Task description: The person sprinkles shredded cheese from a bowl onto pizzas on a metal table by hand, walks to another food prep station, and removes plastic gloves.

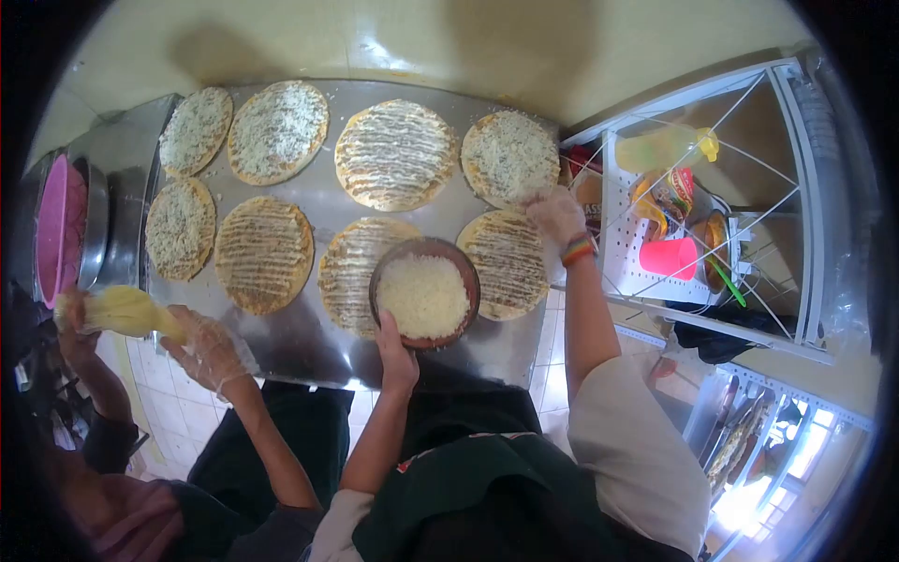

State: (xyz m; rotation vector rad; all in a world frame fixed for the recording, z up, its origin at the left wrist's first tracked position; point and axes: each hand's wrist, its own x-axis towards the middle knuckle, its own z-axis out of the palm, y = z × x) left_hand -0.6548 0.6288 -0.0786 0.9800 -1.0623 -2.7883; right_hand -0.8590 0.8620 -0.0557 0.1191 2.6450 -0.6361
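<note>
Here, left fingers point(391, 330) gripping bowl point(424, 292), seemingly.

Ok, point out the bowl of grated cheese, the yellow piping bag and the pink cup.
bowl of grated cheese point(425, 295), head view, on the cheese heap.
yellow piping bag point(126, 312), head view, mid-bag.
pink cup point(669, 258), head view, its side.

Brown bowl point(424, 292) of grated white cheese rests over the pizza bases point(351, 272).
</note>
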